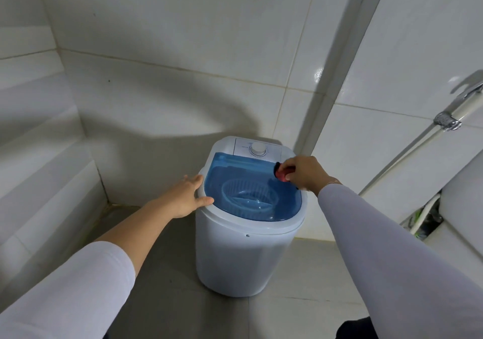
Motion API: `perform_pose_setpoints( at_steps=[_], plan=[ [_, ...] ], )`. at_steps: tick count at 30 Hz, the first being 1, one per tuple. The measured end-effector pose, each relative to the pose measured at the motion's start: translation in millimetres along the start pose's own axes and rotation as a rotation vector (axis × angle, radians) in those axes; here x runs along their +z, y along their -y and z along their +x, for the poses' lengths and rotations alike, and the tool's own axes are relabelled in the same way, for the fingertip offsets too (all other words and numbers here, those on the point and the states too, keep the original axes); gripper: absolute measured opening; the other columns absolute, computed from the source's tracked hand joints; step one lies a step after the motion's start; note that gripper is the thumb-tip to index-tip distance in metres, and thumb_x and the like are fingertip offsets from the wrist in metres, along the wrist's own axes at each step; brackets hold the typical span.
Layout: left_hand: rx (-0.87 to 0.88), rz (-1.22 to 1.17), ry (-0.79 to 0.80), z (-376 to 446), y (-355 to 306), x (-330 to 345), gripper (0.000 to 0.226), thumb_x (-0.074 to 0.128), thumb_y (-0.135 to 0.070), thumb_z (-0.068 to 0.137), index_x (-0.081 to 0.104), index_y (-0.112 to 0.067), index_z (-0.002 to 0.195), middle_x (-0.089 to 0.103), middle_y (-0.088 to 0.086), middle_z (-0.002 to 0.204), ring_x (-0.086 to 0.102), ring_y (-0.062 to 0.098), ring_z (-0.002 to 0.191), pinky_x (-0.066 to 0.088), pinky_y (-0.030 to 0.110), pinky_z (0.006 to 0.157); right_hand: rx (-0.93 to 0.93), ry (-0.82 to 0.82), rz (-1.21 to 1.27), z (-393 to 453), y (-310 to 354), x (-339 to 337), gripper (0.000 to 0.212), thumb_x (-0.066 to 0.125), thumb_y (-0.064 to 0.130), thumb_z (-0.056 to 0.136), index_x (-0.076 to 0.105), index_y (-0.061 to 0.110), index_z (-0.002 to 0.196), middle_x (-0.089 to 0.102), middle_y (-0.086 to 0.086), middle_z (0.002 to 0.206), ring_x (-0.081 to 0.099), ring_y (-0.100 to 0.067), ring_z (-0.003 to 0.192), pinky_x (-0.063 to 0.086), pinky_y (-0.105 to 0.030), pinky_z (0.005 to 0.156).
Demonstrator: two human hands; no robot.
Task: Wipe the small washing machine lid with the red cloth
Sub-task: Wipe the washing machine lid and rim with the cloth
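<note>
Lid (251, 181), blue, under red cloth (282, 175) in right hand (304, 172); white-tiled walls (183, 51).

The washing machine (245, 257) was white, its lid (251, 189) a see-through blue — a ribbed, basket-like pattern showed beneath it. At the lid's far right corner the cloth (283, 174) was red, with what seemed a dark patch beside it. The dial (258, 148) was white. Both sleeves (392, 247) were pale grey-white. Wall tiles (183, 38) were glossy white with beige grout — the floor (167, 286) grey.
</note>
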State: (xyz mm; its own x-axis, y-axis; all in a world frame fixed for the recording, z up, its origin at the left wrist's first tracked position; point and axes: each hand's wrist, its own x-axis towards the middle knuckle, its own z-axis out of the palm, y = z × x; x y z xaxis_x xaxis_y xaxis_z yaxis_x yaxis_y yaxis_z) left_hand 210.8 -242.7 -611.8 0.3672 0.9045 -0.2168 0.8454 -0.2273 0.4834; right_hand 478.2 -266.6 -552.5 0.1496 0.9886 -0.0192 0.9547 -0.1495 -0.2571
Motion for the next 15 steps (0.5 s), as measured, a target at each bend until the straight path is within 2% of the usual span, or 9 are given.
perform_pose_setpoints(
  at_steps=[3, 6, 10, 13, 15],
  plan=[
    [0.008, -0.04, -0.001, 4, 6, 3, 0.086, 0.055, -0.045, 0.09, 0.004, -0.018, 0.154, 0.001, 0.005, 0.162, -0.005, 0.022, 0.149, 0.011, 0.044, 0.119, -0.111, -0.008, 0.03, 11, 37, 4, 0.033, 0.058, 0.005, 0.081, 0.07, 0.02, 0.107, 0.064, -0.007, 0.116, 0.056, -0.027, 0.11, 0.04, -0.026, 0.086],
    [-0.015, -0.045, -0.017, 11, 11, 8, 0.091, 0.059, -0.049, 0.086, 0.004, -0.021, 0.153, -0.001, 0.007, 0.162, -0.004, 0.024, 0.149, 0.014, 0.048, 0.119, -0.218, 0.046, 0.012, 19, 75, 17, 0.035, 0.058, 0.005, 0.084, 0.067, 0.02, 0.113, 0.061, -0.008, 0.124, 0.054, -0.027, 0.113, 0.038, -0.026, 0.09],
    [-0.023, -0.029, -0.028, 15, 15, 14, 0.089, 0.057, -0.052, 0.086, 0.007, -0.02, 0.153, 0.006, 0.004, 0.162, -0.005, 0.023, 0.149, 0.017, 0.055, 0.117, -0.322, 0.112, -0.06, 26, 110, 39, 0.04, 0.055, 0.008, 0.088, 0.059, 0.024, 0.124, 0.054, -0.008, 0.133, 0.048, -0.028, 0.121, 0.038, -0.033, 0.102],
    [-0.026, -0.011, -0.043, 16, 15, 15, 0.087, 0.055, -0.053, 0.086, 0.009, -0.019, 0.152, 0.011, 0.003, 0.161, -0.002, 0.023, 0.149, 0.019, 0.056, 0.116, -0.355, 0.17, -0.169, 30, 123, 52, 0.044, 0.052, 0.011, 0.091, 0.052, 0.028, 0.131, 0.052, -0.007, 0.135, 0.048, -0.029, 0.123, 0.038, -0.033, 0.101],
    [-0.028, 0.008, -0.043, 15, 15, 14, 0.087, 0.055, -0.053, 0.087, 0.009, -0.018, 0.152, 0.012, 0.003, 0.161, -0.001, 0.023, 0.149, 0.019, 0.056, 0.116, -0.354, 0.184, -0.199, 31, 125, 56, 0.041, 0.051, 0.014, 0.092, 0.054, 0.03, 0.13, 0.054, -0.006, 0.133, 0.05, -0.028, 0.12, 0.039, -0.033, 0.099]
  ],
)
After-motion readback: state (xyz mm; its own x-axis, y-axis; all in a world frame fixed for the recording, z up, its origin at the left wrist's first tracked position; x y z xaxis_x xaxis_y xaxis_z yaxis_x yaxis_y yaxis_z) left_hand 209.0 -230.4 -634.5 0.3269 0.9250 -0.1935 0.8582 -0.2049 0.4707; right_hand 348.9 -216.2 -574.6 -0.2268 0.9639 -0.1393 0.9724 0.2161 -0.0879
